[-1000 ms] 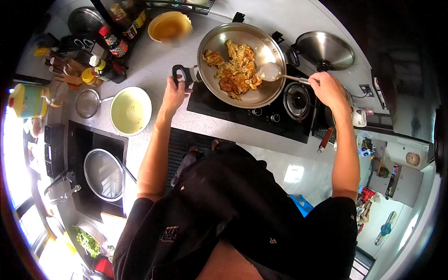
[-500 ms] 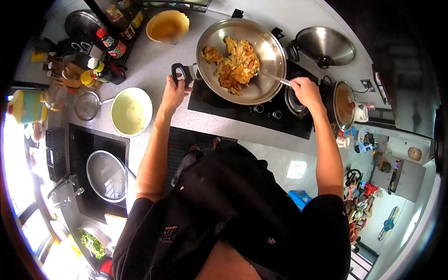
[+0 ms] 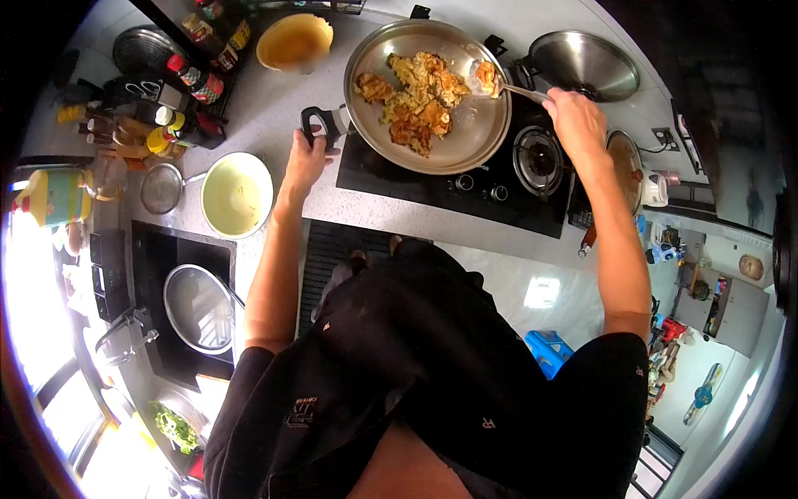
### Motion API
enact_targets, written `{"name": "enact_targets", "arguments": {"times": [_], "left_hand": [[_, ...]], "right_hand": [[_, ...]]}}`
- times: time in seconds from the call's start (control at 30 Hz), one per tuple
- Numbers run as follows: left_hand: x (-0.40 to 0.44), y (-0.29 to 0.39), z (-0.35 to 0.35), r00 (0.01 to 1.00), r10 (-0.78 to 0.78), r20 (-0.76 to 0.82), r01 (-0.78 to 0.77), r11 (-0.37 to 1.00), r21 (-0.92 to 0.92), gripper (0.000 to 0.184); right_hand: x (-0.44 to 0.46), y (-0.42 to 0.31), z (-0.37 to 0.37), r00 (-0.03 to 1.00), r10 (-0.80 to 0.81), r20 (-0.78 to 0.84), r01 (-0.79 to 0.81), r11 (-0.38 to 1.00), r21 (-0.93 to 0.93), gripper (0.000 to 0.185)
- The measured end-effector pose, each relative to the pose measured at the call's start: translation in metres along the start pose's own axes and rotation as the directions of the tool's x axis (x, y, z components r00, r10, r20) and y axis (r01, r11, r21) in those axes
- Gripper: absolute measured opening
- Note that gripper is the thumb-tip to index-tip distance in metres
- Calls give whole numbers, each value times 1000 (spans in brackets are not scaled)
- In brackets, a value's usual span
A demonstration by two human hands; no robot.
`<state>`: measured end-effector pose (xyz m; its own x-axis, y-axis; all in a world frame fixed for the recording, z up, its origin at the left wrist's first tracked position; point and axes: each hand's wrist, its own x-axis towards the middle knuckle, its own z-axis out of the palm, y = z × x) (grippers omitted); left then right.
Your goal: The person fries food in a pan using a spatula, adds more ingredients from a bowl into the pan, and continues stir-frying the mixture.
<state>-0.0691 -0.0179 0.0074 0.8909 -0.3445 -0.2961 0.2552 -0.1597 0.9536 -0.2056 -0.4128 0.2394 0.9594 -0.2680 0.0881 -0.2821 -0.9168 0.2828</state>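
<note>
A wide silver wok [image 3: 465, 150] sits on the black gas hob, with browned, scrambled-egg-like food [image 3: 420, 100] in clumps on its base. My left hand [image 3: 307, 158] is closed around the wok's black looped handle [image 3: 322, 125]. Gripped in my right hand [image 3: 575, 121] is the handle of a metal spatula [image 3: 524, 90], which reaches over the wok's right rim. One piece of the food [image 3: 485, 76] rests on the spatula's head, near the inner wall and apart from the main heap.
Left of the hob stand a pale green bowl [image 3: 237, 195], a small strainer [image 3: 161, 189] and a yellow bowl [image 3: 294, 43] behind. Sauce bottles [image 3: 195, 79] line the back left. A pot lid [image 3: 583, 65] leans behind the bare right burner [image 3: 540, 160]. The sink holds a metal basin [image 3: 199, 308].
My right hand has moved right with the spatula, lifting a piece of food from the heap toward the rim. My left hand stays on the handle, and the view has shifted slightly.
</note>
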Motion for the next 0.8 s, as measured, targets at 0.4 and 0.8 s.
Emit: {"name": "enact_targets", "arguments": {"times": [0.4, 0.8], "left_hand": [[-5, -1, 2, 1000, -13, -7, 13, 1000, -6, 28], [-8, 2, 1, 1000, -8, 16, 8, 1000, -21, 31]], "right_hand": [[14, -7, -13, 992, -106, -60, 101, 991, -83, 22], [-6, -7, -42, 996, -19, 83, 11, 995, 96, 24]]}}
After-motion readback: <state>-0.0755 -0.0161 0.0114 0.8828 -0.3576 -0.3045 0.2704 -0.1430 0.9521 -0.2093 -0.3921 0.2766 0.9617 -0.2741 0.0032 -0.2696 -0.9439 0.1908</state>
